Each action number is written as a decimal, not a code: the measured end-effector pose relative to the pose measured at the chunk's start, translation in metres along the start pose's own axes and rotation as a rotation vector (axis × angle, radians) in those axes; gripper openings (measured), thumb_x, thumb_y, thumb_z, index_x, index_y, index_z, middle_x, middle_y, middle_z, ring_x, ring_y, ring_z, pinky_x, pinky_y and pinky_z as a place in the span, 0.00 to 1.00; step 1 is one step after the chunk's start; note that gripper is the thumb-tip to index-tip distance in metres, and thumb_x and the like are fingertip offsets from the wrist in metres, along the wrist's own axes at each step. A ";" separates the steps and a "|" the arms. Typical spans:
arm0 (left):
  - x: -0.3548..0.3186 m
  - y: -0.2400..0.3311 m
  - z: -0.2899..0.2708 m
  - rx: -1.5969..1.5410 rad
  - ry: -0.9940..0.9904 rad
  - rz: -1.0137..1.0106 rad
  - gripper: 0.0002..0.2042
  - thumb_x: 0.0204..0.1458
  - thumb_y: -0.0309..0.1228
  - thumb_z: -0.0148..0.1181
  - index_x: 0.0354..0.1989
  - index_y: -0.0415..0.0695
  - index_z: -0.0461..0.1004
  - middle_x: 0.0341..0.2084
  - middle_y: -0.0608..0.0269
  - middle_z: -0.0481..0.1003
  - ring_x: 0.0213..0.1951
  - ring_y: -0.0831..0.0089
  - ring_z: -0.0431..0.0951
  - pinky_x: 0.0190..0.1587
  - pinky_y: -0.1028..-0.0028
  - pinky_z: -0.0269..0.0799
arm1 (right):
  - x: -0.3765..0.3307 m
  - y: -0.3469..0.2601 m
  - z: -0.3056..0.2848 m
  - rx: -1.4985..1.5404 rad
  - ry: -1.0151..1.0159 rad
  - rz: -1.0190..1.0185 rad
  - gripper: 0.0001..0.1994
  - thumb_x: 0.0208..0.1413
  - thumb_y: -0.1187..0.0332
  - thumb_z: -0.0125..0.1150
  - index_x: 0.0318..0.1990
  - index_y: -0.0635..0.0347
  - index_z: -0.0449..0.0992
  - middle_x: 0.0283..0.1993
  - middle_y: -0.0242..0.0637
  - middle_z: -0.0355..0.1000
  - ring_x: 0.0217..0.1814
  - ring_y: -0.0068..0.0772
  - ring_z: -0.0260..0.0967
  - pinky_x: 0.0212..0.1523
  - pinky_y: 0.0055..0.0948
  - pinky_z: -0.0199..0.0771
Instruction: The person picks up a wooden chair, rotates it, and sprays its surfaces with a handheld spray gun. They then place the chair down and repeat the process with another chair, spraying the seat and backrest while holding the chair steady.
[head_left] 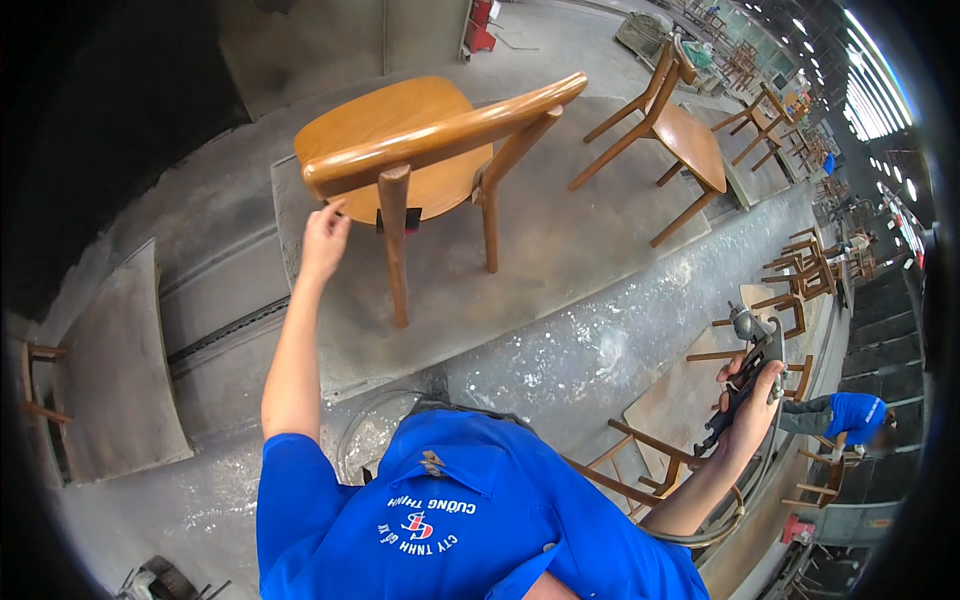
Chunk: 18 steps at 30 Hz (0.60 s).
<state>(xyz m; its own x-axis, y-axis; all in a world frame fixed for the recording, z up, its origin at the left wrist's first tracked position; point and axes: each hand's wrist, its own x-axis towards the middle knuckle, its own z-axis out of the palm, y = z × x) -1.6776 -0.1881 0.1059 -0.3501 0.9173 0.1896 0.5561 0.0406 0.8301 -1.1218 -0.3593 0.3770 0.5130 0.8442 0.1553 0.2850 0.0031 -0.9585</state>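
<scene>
My right hand (750,420) is wrapped round a dark metal spray gun (757,352), held out to the right with a hose running back along the forearm. My left hand (326,240) is reached forward, its fingers loosely bent and apart, with nothing seen in them. Its fingertips are just below the left end of a wooden chair's curved backrest (440,135); whether they touch it I cannot tell. That glossy brown chair has a rounded seat (385,105) and stands on a flat grey board (450,300).
A second wooden chair (690,145) stands further right on the board. More chairs (800,270) line the right side, where a person in a blue shirt (855,415) bends over. At left lies another grey panel (120,365); a chain track (230,330) runs beside the board.
</scene>
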 end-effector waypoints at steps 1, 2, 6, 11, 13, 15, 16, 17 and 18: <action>0.005 -0.006 0.015 0.092 -0.055 0.027 0.18 0.56 0.29 0.64 0.56 0.47 0.78 0.51 0.48 0.75 0.51 0.57 0.76 0.53 0.66 0.72 | 0.006 -0.002 0.011 -0.001 -0.012 -0.002 0.28 0.65 0.38 0.49 0.45 0.58 0.70 0.31 0.32 0.72 0.30 0.22 0.72 0.17 0.16 0.56; 0.009 -0.009 0.030 0.081 -0.057 0.104 0.17 0.54 0.29 0.65 0.54 0.48 0.79 0.50 0.47 0.76 0.50 0.56 0.76 0.53 0.66 0.72 | 0.011 -0.003 0.022 -0.001 -0.021 -0.005 0.28 0.65 0.38 0.49 0.45 0.58 0.70 0.31 0.32 0.72 0.30 0.22 0.72 0.17 0.16 0.56; 0.031 -0.003 0.058 0.014 -0.074 0.197 0.12 0.57 0.31 0.62 0.46 0.39 0.79 0.39 0.46 0.80 0.43 0.53 0.81 0.51 0.62 0.72 | 0.029 -0.006 0.058 0.017 -0.044 0.008 0.27 0.65 0.40 0.50 0.46 0.59 0.70 0.31 0.34 0.73 0.30 0.24 0.73 0.17 0.16 0.57; -0.050 0.031 0.016 0.119 0.507 -0.028 0.09 0.63 0.29 0.53 0.33 0.38 0.74 0.26 0.52 0.73 0.34 0.53 0.74 0.40 0.61 0.70 | 0.050 -0.003 0.078 0.036 0.011 0.063 0.26 0.66 0.41 0.50 0.46 0.59 0.71 0.30 0.34 0.74 0.29 0.24 0.74 0.17 0.16 0.57; -0.107 0.061 0.021 0.102 0.051 -0.252 0.07 0.61 0.28 0.56 0.34 0.38 0.73 0.28 0.51 0.75 0.33 0.51 0.77 0.38 0.59 0.72 | 0.058 0.001 0.083 0.033 0.030 0.079 0.26 0.66 0.42 0.50 0.47 0.60 0.71 0.30 0.34 0.74 0.29 0.24 0.74 0.17 0.16 0.57; -0.134 0.093 0.052 -0.045 -0.110 0.181 0.05 0.59 0.28 0.58 0.36 0.39 0.74 0.29 0.49 0.77 0.33 0.49 0.79 0.38 0.56 0.74 | 0.068 0.005 0.087 0.040 0.043 0.090 0.26 0.67 0.41 0.49 0.46 0.60 0.71 0.31 0.34 0.74 0.29 0.23 0.74 0.17 0.16 0.57; -0.135 0.108 0.069 -0.070 -0.129 0.137 0.04 0.59 0.27 0.57 0.38 0.39 0.74 0.30 0.47 0.78 0.34 0.48 0.80 0.38 0.56 0.75 | 0.072 0.007 0.089 0.040 0.025 0.092 0.26 0.67 0.41 0.49 0.45 0.61 0.71 0.31 0.34 0.74 0.29 0.23 0.73 0.17 0.16 0.58; -0.125 0.121 0.088 -0.114 -0.149 0.106 0.05 0.60 0.27 0.57 0.39 0.40 0.74 0.30 0.45 0.78 0.35 0.47 0.81 0.39 0.55 0.75 | 0.076 0.009 0.091 0.069 0.002 0.081 0.27 0.67 0.41 0.49 0.44 0.61 0.72 0.31 0.34 0.74 0.29 0.23 0.73 0.18 0.16 0.58; -0.109 0.132 0.106 -0.138 -0.089 0.097 0.05 0.61 0.28 0.56 0.41 0.40 0.74 0.30 0.45 0.79 0.34 0.46 0.81 0.38 0.54 0.75 | 0.080 0.010 0.092 0.065 -0.011 0.082 0.27 0.67 0.41 0.49 0.44 0.61 0.72 0.31 0.34 0.74 0.29 0.23 0.73 0.18 0.16 0.58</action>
<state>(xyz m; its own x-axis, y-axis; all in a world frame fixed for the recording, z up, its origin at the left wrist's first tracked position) -1.4864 -0.2405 0.1392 -0.2283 0.9460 0.2303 0.4729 -0.0990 0.8755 -1.1523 -0.2425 0.3577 0.5235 0.8488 0.0739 0.1893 -0.0313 -0.9814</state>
